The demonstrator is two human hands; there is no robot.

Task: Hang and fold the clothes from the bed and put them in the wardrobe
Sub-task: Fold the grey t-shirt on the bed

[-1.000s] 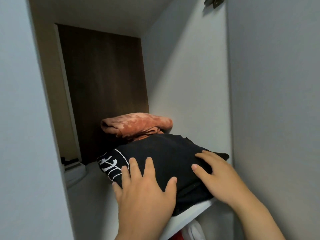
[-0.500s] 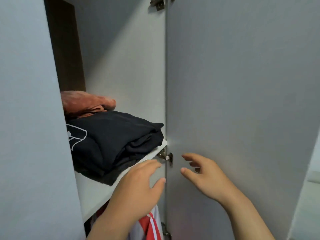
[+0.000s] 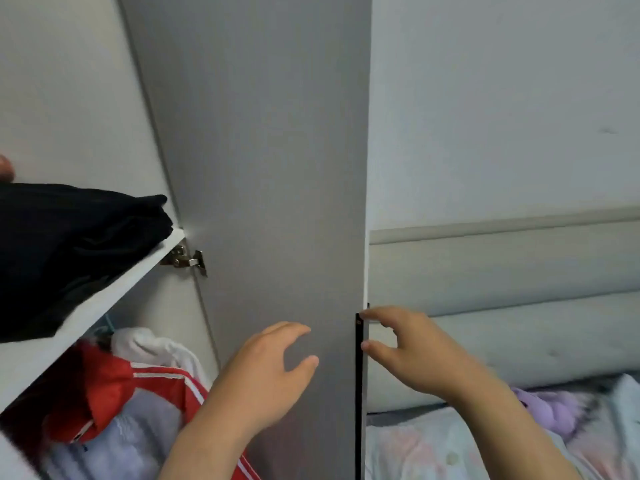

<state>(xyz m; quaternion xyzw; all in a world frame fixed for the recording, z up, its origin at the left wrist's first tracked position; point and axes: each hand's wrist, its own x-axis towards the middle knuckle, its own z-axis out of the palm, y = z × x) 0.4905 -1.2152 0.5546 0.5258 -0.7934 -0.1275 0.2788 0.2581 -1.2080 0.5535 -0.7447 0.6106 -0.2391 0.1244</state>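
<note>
A folded black garment (image 3: 76, 244) lies on the white shelf (image 3: 104, 299) of the wardrobe; below it hang a red jacket (image 3: 114, 393) and a white cloth (image 3: 156, 344); the left hand (image 3: 266, 372) hovers open before the grey door (image 3: 277, 168); the right hand (image 3: 412, 351), fingers loosely spread, touches the door's black edge handle (image 3: 358, 393); the bed (image 3: 450, 445) lies at right.

black folded garment (image 3: 76, 244), grey wardrobe door (image 3: 270, 168)
</note>
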